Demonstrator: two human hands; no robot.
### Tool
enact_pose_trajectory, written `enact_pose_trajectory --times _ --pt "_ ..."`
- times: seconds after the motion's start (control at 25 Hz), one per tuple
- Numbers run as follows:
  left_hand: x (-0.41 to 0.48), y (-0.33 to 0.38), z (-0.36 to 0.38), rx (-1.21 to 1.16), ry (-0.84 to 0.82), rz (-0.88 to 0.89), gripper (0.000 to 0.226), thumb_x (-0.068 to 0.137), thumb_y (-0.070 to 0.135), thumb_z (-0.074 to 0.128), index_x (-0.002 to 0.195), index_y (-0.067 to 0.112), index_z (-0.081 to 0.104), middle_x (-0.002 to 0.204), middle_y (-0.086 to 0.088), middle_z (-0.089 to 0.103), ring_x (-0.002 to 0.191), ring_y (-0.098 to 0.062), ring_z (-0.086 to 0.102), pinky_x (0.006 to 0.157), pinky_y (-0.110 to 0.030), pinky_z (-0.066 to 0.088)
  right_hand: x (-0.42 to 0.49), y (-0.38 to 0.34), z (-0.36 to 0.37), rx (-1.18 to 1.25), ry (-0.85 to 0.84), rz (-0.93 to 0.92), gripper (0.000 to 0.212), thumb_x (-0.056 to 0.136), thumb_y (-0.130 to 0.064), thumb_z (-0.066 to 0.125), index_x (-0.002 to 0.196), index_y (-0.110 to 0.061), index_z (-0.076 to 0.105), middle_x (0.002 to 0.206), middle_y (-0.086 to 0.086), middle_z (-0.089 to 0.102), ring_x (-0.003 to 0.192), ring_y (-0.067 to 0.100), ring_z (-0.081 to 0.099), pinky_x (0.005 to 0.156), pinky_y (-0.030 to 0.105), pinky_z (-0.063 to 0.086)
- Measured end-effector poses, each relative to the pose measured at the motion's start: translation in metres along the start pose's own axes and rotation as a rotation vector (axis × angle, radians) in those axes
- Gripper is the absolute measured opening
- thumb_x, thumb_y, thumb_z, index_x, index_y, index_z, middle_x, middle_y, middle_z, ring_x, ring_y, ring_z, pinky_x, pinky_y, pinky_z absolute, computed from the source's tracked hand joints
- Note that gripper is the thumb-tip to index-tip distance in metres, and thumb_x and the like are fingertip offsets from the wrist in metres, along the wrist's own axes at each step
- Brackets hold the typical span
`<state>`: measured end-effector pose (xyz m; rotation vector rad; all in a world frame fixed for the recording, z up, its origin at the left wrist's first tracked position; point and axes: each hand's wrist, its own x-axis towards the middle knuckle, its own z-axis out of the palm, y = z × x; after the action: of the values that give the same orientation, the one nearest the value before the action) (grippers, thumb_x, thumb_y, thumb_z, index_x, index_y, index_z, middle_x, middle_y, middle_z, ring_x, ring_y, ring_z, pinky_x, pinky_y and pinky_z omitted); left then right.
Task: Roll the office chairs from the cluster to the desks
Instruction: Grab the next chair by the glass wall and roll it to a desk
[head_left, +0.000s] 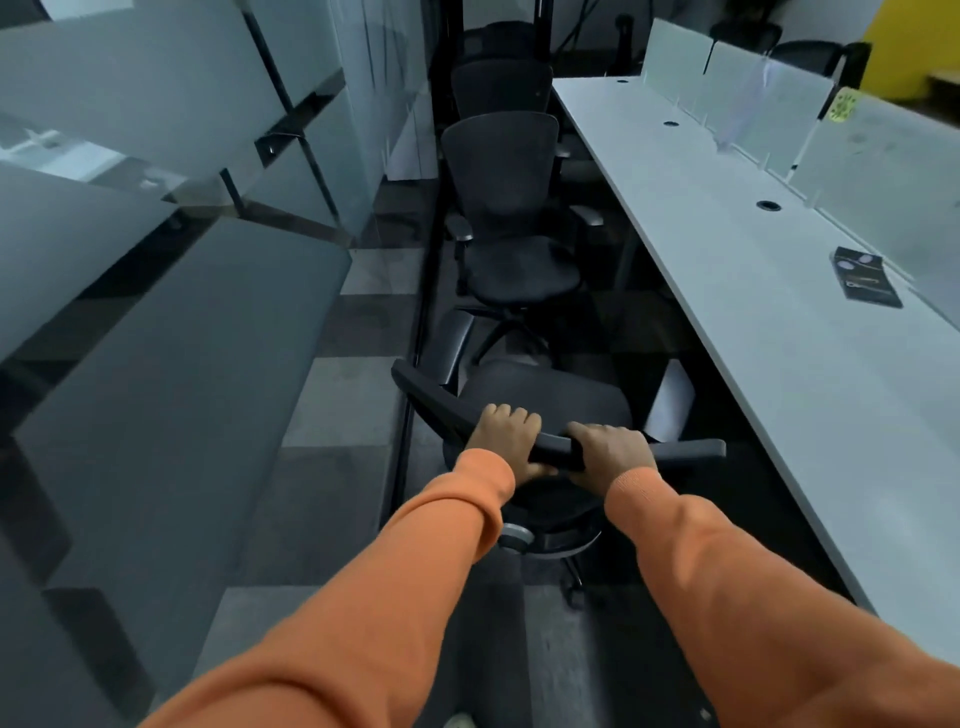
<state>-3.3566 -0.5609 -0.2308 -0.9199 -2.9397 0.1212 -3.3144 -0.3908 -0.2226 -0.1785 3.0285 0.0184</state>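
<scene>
A black office chair (540, 395) stands right in front of me in the aisle, its back toward me. My left hand (506, 439) grips the top edge of its backrest, fingers curled over the rim. My right hand (613, 449) grips the same edge just to the right. Both arms wear orange sleeves. Ahead, a second black chair (511, 208) faces me beside the long white desk (753, 364). More black chairs (501, 83) stand in a row behind it.
Frosted glass partition walls (156, 234) run along the left of the narrow aisle. The desk on the right carries low glass dividers (753, 109), cable holes and a dark booklet (865, 278). Checked carpet (337, 405) covers the floor.
</scene>
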Motion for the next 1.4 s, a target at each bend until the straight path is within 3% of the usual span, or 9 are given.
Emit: enact_pose_trajectory --times 0.16,0.36,0.52,0.6,0.72,0.92,1.08,1.4 --pt "-0.007 0.029 -0.004 0.017 -0.021 -0.081 0.068 0.081 0.071 0.056 0.118 0.014 0.051 0.117 -0.007 0.058 0.107 -0.028 0.052 0.095 -0.038 0.034 -0.015 0.016 -0.003 -0.032 0.006 0.020 0.028 0.080 -0.042 0.068 0.103 -0.029 0.057 0.091 -0.004 0.068 0.085 0.023 0.066 0.066 0.032 0.044" --pt "-0.026 0.064 -0.009 -0.020 -0.066 -0.133 0.067 0.079 0.070 0.059 0.116 0.015 0.053 0.116 -0.003 0.059 0.109 -0.023 0.052 0.095 -0.035 0.034 -0.047 0.029 0.002 -0.026 0.031 -0.041 0.023 0.079 -0.046 0.066 0.092 -0.028 0.059 0.083 -0.003 0.068 0.079 0.024 0.065 0.065 0.032 0.046" --pt "-0.043 0.081 -0.021 -0.148 -0.080 -0.063 0.060 0.072 0.071 0.066 0.102 0.019 0.062 0.101 0.001 0.065 0.098 -0.021 0.058 0.089 -0.032 0.039 -0.081 0.047 0.010 -0.062 0.012 -0.068 0.020 0.078 -0.041 0.064 0.093 -0.028 0.059 0.083 -0.004 0.067 0.080 0.024 0.066 0.066 0.032 0.046" --pt "-0.053 0.074 -0.029 -0.218 -0.199 -0.028 0.066 0.068 0.074 0.069 0.107 0.021 0.065 0.101 0.000 0.067 0.097 -0.022 0.061 0.087 -0.034 0.045 -0.096 0.052 0.011 -0.068 -0.014 -0.093 0.022 0.077 -0.041 0.065 0.094 -0.029 0.059 0.085 -0.004 0.067 0.082 0.023 0.065 0.066 0.031 0.046" --pt "-0.078 0.070 -0.035 -0.077 -0.272 -0.102 0.092 0.062 0.092 0.049 0.122 0.023 0.061 0.103 0.000 0.070 0.097 -0.022 0.064 0.085 -0.034 0.049 -0.114 0.050 0.012 -0.089 -0.027 -0.114 0.025 0.076 -0.044 0.067 0.095 -0.031 0.060 0.088 -0.005 0.067 0.085 0.022 0.065 0.067 0.031 0.046" --pt "-0.116 0.084 -0.024 -0.038 -0.237 -0.112 0.102 0.057 0.100 0.036 0.118 0.025 0.066 0.104 0.004 0.072 0.096 -0.021 0.066 0.078 -0.033 0.050 -0.150 0.033 0.020 -0.086 -0.025 -0.075 0.025 0.072 -0.043 0.068 0.094 -0.032 0.062 0.086 -0.006 0.066 0.085 0.022 0.065 0.069 0.032 0.048" --pt "-0.147 0.081 -0.024 0.000 -0.231 -0.071 0.102 0.058 0.100 0.034 0.112 0.020 0.068 0.098 0.000 0.072 0.093 -0.023 0.066 0.073 -0.032 0.047 -0.178 0.006 0.017 -0.104 -0.038 -0.038 0.024 0.072 -0.040 0.071 0.092 -0.030 0.062 0.090 -0.004 0.067 0.088 0.023 0.063 0.065 0.030 0.038" --pt "-0.234 0.077 -0.025 0.048 -0.205 0.029 0.096 0.063 0.098 0.033 0.093 0.015 0.070 0.082 -0.003 0.069 0.080 -0.025 0.065 0.071 -0.033 0.049 -0.245 -0.058 0.018 -0.112 -0.067 -0.001 0.035 0.073 -0.040 0.071 0.108 -0.034 0.067 0.092 -0.003 0.069 0.088 0.023 0.064 0.075 0.034 0.050"
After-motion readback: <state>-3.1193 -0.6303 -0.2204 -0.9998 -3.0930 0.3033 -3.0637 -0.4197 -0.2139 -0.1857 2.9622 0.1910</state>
